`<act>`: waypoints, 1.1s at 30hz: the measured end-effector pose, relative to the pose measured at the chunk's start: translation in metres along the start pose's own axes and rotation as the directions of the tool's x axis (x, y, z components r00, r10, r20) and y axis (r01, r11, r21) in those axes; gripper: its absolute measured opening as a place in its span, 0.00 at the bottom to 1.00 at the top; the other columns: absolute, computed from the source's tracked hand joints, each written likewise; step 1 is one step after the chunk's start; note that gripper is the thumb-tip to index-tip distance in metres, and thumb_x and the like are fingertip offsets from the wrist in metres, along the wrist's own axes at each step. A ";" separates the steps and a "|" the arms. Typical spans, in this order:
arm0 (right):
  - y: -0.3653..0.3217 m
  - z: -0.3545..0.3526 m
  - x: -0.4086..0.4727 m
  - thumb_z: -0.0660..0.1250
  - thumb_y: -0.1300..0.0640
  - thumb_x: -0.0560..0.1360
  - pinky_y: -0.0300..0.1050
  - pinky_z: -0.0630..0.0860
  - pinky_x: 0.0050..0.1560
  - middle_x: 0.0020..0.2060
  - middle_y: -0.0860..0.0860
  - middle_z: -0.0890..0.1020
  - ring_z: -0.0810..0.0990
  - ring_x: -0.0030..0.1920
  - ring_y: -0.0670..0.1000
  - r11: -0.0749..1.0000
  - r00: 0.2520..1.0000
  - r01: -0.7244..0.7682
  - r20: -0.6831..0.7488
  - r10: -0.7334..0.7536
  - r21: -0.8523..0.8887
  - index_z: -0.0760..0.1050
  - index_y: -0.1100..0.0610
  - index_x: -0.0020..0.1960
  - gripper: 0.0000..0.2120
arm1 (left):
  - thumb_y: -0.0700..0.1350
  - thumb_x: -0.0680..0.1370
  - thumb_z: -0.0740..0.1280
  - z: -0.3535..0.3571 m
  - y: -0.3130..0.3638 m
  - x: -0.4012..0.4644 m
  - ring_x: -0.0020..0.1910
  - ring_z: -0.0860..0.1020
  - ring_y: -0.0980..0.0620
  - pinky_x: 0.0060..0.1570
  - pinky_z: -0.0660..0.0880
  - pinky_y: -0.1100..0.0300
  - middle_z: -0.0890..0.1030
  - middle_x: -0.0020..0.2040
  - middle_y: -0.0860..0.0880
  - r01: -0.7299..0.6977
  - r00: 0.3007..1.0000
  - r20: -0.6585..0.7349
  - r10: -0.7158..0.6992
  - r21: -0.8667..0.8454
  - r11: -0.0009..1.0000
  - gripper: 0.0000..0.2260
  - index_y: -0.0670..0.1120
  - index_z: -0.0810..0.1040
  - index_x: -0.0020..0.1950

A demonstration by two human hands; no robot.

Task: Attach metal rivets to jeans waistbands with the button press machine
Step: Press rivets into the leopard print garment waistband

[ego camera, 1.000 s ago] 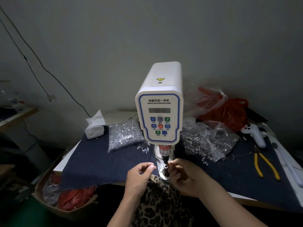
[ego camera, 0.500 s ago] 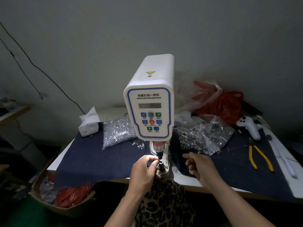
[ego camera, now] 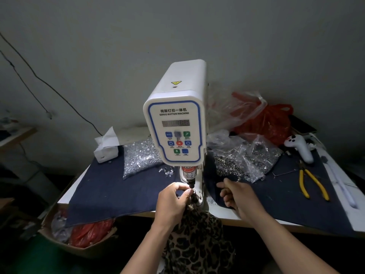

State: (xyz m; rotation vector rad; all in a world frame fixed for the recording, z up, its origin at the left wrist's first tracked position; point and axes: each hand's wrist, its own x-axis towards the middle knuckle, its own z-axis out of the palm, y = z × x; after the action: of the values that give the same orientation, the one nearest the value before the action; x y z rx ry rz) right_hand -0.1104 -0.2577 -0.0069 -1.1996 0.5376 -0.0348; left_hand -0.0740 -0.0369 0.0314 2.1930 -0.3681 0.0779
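The white servo button machine (ego camera: 175, 119) stands mid-table, its punch (ego camera: 191, 182) just above the lower die (ego camera: 194, 197). My left hand (ego camera: 173, 200) has fingers curled at the die, pinching something small there; what it is cannot be made out. Leopard-print fabric (ego camera: 197, 240) hangs below the die, over the table's front edge. My right hand (ego camera: 237, 192) lies right of the machine on dark denim cloth (ego camera: 280, 196), fingers loosely curled, near an open bag of dark metal rivets (ego camera: 229, 165). A bag of silvery rivets (ego camera: 140, 157) lies left of the machine.
Yellow-handled pliers (ego camera: 312, 184) and a white controller (ego camera: 300, 147) lie at the right. Red plastic bags (ego camera: 268, 121) sit behind. A tissue box (ego camera: 106, 149) stands at the back left. A cardboard box (ego camera: 79, 234) with red bags sits under the table's left edge.
My right hand left the die and moved right toward the bag of dark rivets. My left hand moved in onto the die. The camera shifted a little.
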 end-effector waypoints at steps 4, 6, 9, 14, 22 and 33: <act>-0.001 0.001 -0.001 0.61 0.54 0.85 0.40 0.68 0.27 0.28 0.53 0.78 0.72 0.26 0.47 1.000 1.000 0.003 0.000 -0.003 -0.003 0.82 0.64 0.52 0.16 | 0.48 0.78 0.76 0.001 -0.002 0.003 0.48 0.78 0.70 0.44 0.70 0.75 0.82 0.44 0.64 -0.046 0.999 0.007 0.045 0.028 0.999 0.02 0.54 0.85 0.46; -0.002 0.002 -0.002 0.61 0.54 0.85 0.39 0.68 0.27 0.28 0.53 0.78 0.72 0.26 0.46 1.000 1.000 0.004 0.001 -0.004 -0.001 0.82 0.64 0.52 0.16 | 0.47 0.78 0.76 0.001 -0.003 0.003 0.48 0.79 0.66 0.43 0.70 0.74 0.83 0.45 0.62 -0.066 0.998 0.010 0.066 0.022 0.998 0.02 0.50 0.87 0.49; -0.002 0.002 -0.002 0.61 0.53 0.85 0.39 0.68 0.27 0.28 0.53 0.78 0.72 0.26 0.47 1.000 1.000 0.000 0.000 0.000 -0.002 0.82 0.64 0.52 0.16 | 0.46 0.79 0.75 0.000 -0.003 0.002 0.48 0.80 0.64 0.43 0.70 0.74 0.84 0.47 0.60 -0.060 0.998 0.017 0.060 -0.001 0.998 0.03 0.49 0.88 0.50; -0.002 0.001 -0.001 0.61 0.52 0.85 0.39 0.69 0.26 0.28 0.53 0.79 0.73 0.26 0.47 1.000 1.000 -0.006 -0.001 0.006 0.003 0.82 0.64 0.52 0.17 | 0.46 0.78 0.76 -0.002 0.000 0.002 0.47 0.80 0.64 0.42 0.71 0.73 0.84 0.46 0.60 -0.043 0.999 0.022 0.042 0.016 0.999 0.03 0.50 0.88 0.50; -0.005 0.001 -0.005 0.61 0.53 0.85 0.38 0.69 0.25 0.27 0.53 0.79 0.73 0.25 0.46 1.000 1.000 -0.004 0.010 0.004 0.009 0.82 0.64 0.52 0.17 | 0.48 0.77 0.77 -0.009 0.013 0.004 0.42 0.82 0.67 0.42 0.72 0.75 0.83 0.37 0.65 0.073 0.995 0.070 -0.077 0.057 0.996 0.11 0.61 0.81 0.38; -0.005 0.000 -0.007 0.61 0.52 0.85 0.39 0.70 0.26 0.29 0.53 0.79 0.73 0.26 0.47 1.000 1.000 -0.018 0.010 0.018 0.000 0.82 0.63 0.53 0.17 | 0.50 0.79 0.75 -0.017 0.015 0.000 0.47 0.81 0.69 0.48 0.72 0.77 0.84 0.44 0.64 0.107 0.989 0.100 -0.108 0.022 0.994 0.03 0.53 0.88 0.50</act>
State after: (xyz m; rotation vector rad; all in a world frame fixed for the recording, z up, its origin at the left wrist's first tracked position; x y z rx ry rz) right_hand -0.1150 -0.2573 0.0003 -1.1942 0.5398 -0.0135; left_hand -0.0772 -0.0321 0.0535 2.2339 -0.3060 -0.0905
